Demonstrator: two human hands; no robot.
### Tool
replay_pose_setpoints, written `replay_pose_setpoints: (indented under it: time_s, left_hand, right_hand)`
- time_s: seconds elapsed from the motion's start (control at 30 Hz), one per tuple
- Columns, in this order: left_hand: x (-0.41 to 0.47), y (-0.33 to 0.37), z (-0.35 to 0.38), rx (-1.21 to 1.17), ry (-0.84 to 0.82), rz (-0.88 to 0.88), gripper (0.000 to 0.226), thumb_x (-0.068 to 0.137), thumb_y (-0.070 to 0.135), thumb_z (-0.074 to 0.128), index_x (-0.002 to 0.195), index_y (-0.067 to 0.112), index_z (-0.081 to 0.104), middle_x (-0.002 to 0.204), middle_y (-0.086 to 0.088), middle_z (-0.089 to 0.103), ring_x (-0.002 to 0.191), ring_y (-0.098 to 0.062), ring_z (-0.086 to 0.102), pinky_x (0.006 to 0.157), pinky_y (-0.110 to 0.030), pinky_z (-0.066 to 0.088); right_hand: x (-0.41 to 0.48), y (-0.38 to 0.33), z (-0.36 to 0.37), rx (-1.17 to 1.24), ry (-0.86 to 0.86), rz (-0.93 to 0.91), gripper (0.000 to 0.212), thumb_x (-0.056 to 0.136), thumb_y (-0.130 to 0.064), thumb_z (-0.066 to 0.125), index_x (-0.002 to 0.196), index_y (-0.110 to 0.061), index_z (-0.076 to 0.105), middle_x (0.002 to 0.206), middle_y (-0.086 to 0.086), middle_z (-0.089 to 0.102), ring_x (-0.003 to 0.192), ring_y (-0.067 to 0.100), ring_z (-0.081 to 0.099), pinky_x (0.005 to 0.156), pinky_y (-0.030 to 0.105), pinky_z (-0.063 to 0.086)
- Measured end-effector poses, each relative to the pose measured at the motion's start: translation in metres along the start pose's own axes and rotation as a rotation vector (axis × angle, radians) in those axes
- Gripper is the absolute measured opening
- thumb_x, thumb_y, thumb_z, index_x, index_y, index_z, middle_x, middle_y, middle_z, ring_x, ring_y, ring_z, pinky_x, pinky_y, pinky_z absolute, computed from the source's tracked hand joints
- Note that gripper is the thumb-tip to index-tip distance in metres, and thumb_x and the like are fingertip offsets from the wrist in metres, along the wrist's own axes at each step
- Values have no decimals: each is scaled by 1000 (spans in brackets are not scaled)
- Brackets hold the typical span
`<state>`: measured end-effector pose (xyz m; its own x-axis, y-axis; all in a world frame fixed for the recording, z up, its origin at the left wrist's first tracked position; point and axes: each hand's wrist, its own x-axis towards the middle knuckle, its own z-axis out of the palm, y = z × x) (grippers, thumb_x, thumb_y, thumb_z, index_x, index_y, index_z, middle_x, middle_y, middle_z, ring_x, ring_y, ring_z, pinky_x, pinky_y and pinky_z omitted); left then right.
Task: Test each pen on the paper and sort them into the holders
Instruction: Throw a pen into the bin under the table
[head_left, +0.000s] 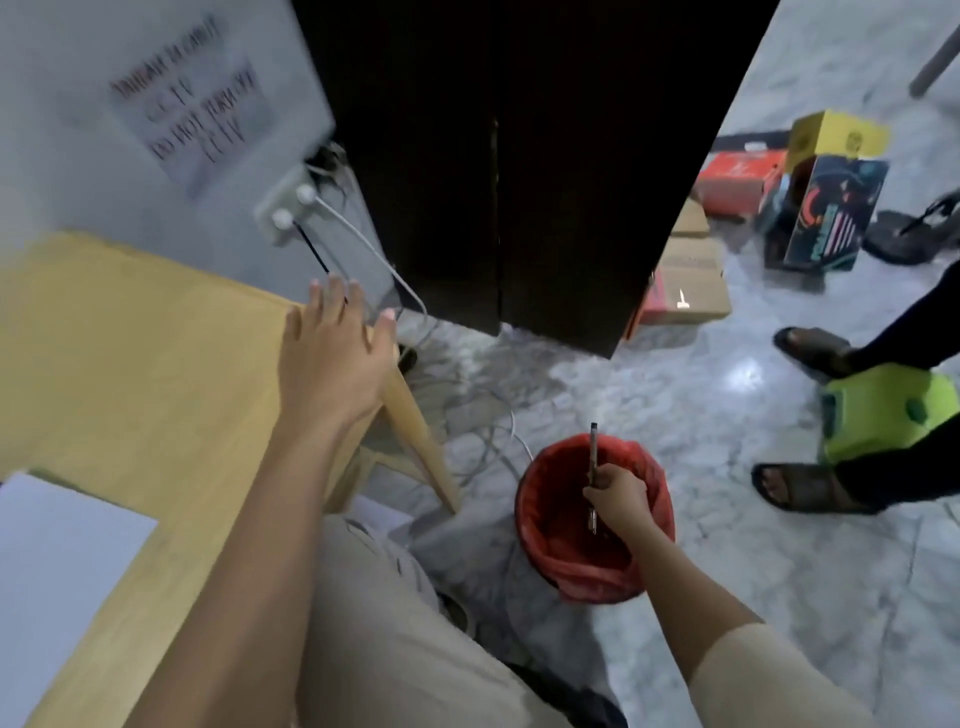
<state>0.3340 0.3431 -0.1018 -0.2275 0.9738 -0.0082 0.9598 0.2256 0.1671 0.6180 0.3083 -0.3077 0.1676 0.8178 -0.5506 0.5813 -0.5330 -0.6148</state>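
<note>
Pen (594, 452): 1 dark item, upright, pinched mid-barrel by right hand (618, 498), over the mouth of red-lined bin (644, 566) on the floor, right of table (130, 338). Capped or not: blur prevents telling. Left hand (332, 358): fingers spread, flat on the table's far corner, gripping nothing. Paper (57, 561): 1 white sheet, near left on the table. Holders: 0 in view. Risk: a slackened pinch drops the pen into the bin, unsorted; a skewed release sends it onto the floor beside the bin.
</note>
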Motion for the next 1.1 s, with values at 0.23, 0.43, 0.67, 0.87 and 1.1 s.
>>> replay_pose_setpoints:
  time_s: [0.23,0.43,0.67,0.87,1.1]
  left_hand:
    - [3,1,2,22,21,-9,58,98,45,22,148,15,20,159,-4,12,147,-20,5,119,-41,4]
    - [5,-1,3,29,21,-8,57,99,44,25,148,16,21,158,-4,14,147,-20,7,119,-42,5]
    - [5,0,2,23,22,-13,56,99,44,24,148,17,22,158,-3,14,146,-20,7,119,-41,5]
    - [5,-1,1,7,16,-15,57,98,44,25,147,15,24,158,-4,16,146,-20,8,119,-40,6]
    - [1,-1,-1,-36,13,13,56,99,42,24,145,11,27,158,-8,15,146,-24,7,118,-40,8]
  right_hand:
    - [12,38,21,-12,29,127,24,80,-2,61,103,-2,66,104,19,68,98,33,62,79,31,47]
    - [25,52,10,36,114,198,29,84,-2,54,111,2,62,110,22,66,101,34,61,77,28,44]
    - [22,64,12,12,97,217,35,86,-5,51,120,-1,59,121,20,61,110,33,57,93,33,43]
    - [14,53,7,18,104,148,35,84,-5,52,118,-1,60,117,20,64,105,34,60,88,34,48]
    - [8,0,-33,-134,113,-89,29,84,-9,45,107,-4,63,109,18,64,101,36,60,80,34,46]
